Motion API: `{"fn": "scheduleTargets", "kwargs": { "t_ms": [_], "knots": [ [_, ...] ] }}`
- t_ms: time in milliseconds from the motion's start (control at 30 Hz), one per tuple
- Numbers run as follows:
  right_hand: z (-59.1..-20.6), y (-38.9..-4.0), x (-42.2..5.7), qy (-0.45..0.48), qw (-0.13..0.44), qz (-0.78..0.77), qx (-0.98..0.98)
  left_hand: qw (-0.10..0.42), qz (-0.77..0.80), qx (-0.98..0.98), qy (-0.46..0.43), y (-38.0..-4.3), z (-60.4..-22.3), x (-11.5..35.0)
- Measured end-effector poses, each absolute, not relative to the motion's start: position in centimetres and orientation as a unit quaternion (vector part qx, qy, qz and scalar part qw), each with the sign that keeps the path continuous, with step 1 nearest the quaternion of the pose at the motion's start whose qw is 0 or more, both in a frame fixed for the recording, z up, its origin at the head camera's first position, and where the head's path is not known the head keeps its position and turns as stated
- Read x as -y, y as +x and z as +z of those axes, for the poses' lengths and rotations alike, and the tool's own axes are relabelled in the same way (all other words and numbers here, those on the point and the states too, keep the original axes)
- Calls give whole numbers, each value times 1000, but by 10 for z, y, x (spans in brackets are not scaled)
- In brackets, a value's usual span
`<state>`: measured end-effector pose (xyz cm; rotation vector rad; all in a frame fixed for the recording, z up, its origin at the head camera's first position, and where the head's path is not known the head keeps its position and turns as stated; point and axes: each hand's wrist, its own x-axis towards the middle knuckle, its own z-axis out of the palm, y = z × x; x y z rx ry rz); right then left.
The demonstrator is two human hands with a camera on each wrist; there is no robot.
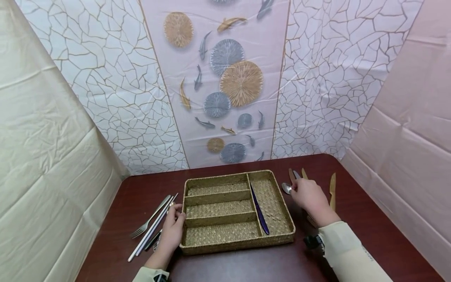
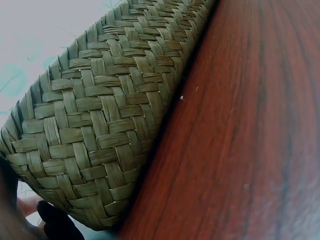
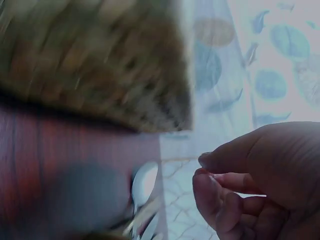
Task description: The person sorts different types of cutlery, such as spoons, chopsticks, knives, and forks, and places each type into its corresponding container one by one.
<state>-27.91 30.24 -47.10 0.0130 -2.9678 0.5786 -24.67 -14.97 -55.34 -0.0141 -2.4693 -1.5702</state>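
A woven tray (image 1: 222, 244) with three short compartments on the left and one long one on the right stands on the table. In that long compartment lies a dark purple knife (image 1: 260, 211), along the divider. My left hand (image 1: 170, 229) grips the tray's left edge, fingertips right at the rim; the left wrist view shows mostly the tray's woven side wall (image 2: 95, 115). Beyond the tray's right side, my right hand (image 1: 311, 197) is over the cutlery beside a silver spoon (image 1: 286, 188). Its fingers are loosely curled with nothing between them in the right wrist view, apart from the spoon (image 3: 145, 182).
Left of the tray lie a silver fork (image 1: 141, 231), long pale chopsticks (image 1: 148, 237) and darker utensils partly under the left hand. A gold knife (image 1: 332, 188) and several other pieces lie around the right hand. Cloth walls (image 1: 105, 78) enclose the dark red table (image 1: 116, 223).
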Motion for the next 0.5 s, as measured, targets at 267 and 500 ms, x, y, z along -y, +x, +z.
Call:
{"fn": "scheduleTargets", "kwargs": {
  "t_ms": [267, 500],
  "knots": [
    [-483, -282, -323, -24, 9, 156, 987, 106, -534, 839, -6, -247, -551, 151],
    [-490, -280, -326, -35, -39, 144, 988, 103, -536, 838, -4, -246, -552, 151]
  ]
}}
